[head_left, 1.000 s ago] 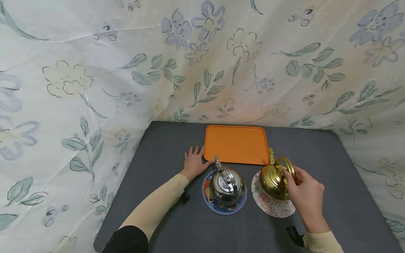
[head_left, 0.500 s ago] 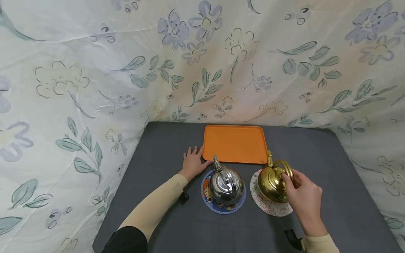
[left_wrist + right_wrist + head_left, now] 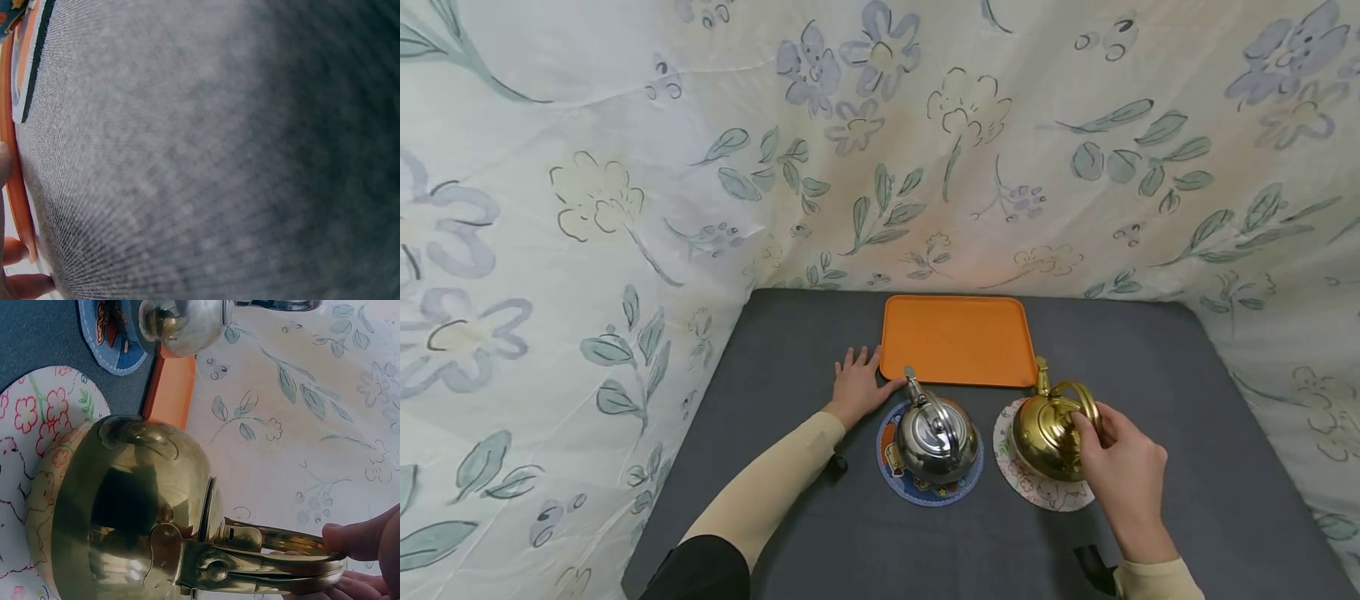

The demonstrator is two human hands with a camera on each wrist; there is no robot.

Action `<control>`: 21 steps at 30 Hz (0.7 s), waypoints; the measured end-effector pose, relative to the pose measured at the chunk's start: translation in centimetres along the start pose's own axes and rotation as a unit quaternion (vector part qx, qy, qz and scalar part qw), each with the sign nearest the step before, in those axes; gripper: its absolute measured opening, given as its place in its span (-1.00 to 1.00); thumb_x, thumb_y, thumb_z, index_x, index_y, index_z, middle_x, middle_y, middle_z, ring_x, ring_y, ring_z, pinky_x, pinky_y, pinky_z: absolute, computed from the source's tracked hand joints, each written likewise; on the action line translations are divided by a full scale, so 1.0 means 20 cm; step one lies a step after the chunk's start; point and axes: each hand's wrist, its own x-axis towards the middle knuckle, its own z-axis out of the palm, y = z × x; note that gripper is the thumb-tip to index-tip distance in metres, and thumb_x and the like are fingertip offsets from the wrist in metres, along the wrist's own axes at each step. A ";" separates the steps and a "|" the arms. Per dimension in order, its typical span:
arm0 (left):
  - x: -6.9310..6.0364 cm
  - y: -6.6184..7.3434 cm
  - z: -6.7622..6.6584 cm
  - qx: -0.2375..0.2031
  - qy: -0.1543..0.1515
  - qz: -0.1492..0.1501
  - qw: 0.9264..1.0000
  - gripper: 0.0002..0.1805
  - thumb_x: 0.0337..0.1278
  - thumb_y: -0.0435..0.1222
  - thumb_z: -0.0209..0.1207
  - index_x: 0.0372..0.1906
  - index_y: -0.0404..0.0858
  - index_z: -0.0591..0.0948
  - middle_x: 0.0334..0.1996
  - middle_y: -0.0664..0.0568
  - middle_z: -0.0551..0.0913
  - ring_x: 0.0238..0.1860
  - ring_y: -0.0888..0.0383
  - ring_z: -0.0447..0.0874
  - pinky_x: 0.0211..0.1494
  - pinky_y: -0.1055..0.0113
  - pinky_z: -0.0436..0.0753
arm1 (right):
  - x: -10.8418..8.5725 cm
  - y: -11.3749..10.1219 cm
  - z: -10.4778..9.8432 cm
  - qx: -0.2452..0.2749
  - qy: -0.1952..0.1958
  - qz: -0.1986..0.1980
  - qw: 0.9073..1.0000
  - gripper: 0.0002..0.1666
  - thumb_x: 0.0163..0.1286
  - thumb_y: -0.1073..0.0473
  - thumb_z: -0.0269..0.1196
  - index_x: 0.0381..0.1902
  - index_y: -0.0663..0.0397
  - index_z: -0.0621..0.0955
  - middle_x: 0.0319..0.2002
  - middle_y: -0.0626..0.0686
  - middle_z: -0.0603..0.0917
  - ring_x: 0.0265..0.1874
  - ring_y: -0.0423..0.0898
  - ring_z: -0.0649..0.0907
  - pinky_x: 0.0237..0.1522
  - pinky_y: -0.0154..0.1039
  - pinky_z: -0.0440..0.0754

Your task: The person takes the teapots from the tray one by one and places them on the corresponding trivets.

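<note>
My right hand (image 3: 1126, 471) grips the arched handle of a gold teapot (image 3: 1047, 435), with the thumb on one side of it. The teapot is on a white round mat (image 3: 1047, 497) with pink drawings; the right wrist view shows its body and handle up close. To its left, a silver teapot (image 3: 934, 446) rests on a blue round mat (image 3: 931, 497). My left hand (image 3: 856, 390) lies with fingers spread at the left corner of an orange tray (image 3: 955, 340), its thumb reaching toward the silver spout.
Dark grey cloth covers the table (image 3: 865, 542). A flower-printed curtain (image 3: 970, 192) hangs along the back and both sides. The orange tray stands at the far edge, just behind both spouts.
The camera view shifts slightly. Both hands and both teapots stay almost where they were; the grip on the gold teapot's handle continues.
</note>
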 end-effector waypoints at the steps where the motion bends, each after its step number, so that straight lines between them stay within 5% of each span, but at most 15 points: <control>1: 0.00 0.00 0.00 0.000 0.001 0.000 1.000 0.06 0.16 0.50 -0.03 0.62 -0.03 0.15 0.54 -0.20 0.23 0.57 -0.30 0.03 0.50 -0.32 0.16 | 0.00 0.00 0.00 0.000 0.001 -0.003 1.000 -0.56 0.29 0.24 0.43 0.02 0.47 0.68 -0.30 0.38 0.77 -0.44 0.24 0.78 -0.40 0.16 0.66; 13: 0.00 -0.04 -0.04 0.024 -0.004 -0.010 1.000 0.03 0.20 0.51 -0.14 0.63 0.03 0.09 0.56 -0.15 0.21 0.57 -0.26 0.07 0.54 -0.21 0.17 | 0.00 0.01 0.00 -0.004 -0.022 -0.004 1.000 -0.48 0.42 0.13 0.33 0.16 0.45 0.62 -0.15 0.41 0.74 -0.33 0.33 0.77 -0.27 0.30 0.66; 17: -0.07 0.01 -0.19 0.038 0.012 0.005 0.999 -0.05 0.31 0.42 -0.11 0.64 0.04 0.08 0.57 -0.13 0.19 0.58 -0.24 0.06 0.56 -0.17 0.13 | 0.02 0.07 -0.09 -0.039 0.006 -0.066 0.997 -0.53 0.45 0.12 0.29 0.18 0.34 0.64 -0.10 0.41 0.73 -0.48 0.34 0.72 -0.41 0.33 0.62; 21: -0.24 0.09 -0.42 0.063 0.062 0.035 0.995 -0.08 0.32 0.39 -0.08 0.63 0.06 0.10 0.58 -0.08 0.18 0.61 -0.20 0.00 0.59 -0.17 0.06 | 0.06 0.14 -0.21 -0.071 0.007 -0.116 0.991 -0.53 0.42 0.10 0.33 0.20 0.22 0.65 0.04 0.37 0.70 -0.19 0.36 0.72 -0.22 0.37 0.58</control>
